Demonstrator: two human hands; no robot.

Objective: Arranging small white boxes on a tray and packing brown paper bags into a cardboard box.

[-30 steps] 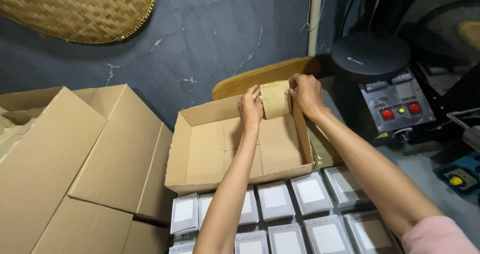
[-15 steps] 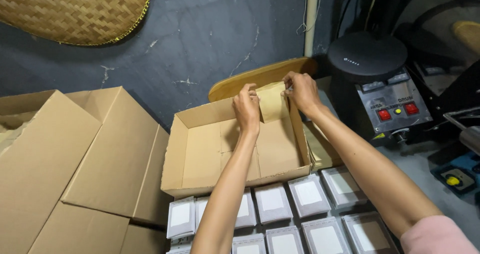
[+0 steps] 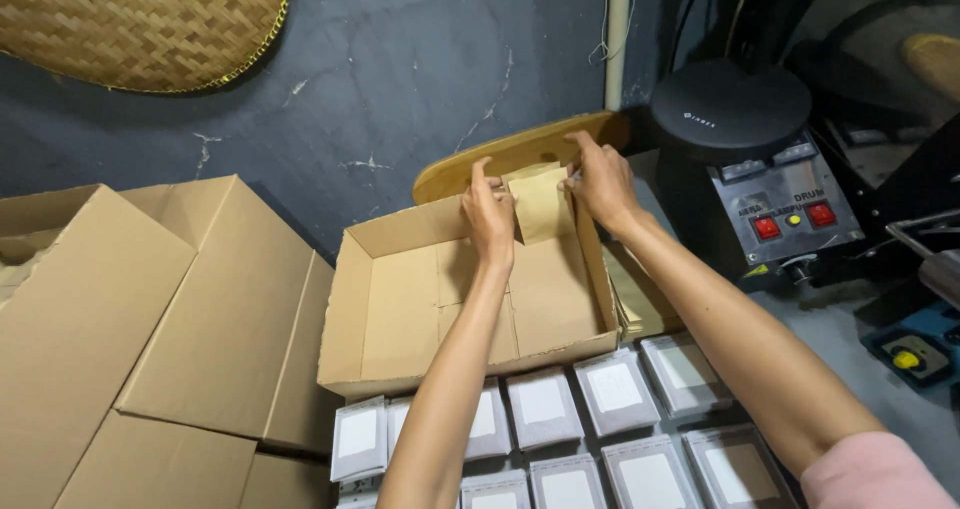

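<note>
My left hand point(image 3: 489, 212) and my right hand point(image 3: 603, 182) both hold a small tan paper bag point(image 3: 540, 205) upright, at the far right corner inside a shallow open cardboard tray point(image 3: 400, 309). The left hand grips the bag's left edge, the right hand its top right edge. The tray's floor is bare cardboard. It rests partly on rows of several grey packets with white labels point(image 3: 616, 393).
Large folded cardboard boxes point(image 3: 150, 339) lie at the left. A wooden board point(image 3: 520, 154) leans behind the tray. A black round machine point(image 3: 740, 159) with red switches stands at the right. A woven bamboo tray point(image 3: 140, 24) hangs on the dark wall.
Both hands have lifted the paper bag slightly higher at the tray's far right corner. The view has shifted a little.
</note>
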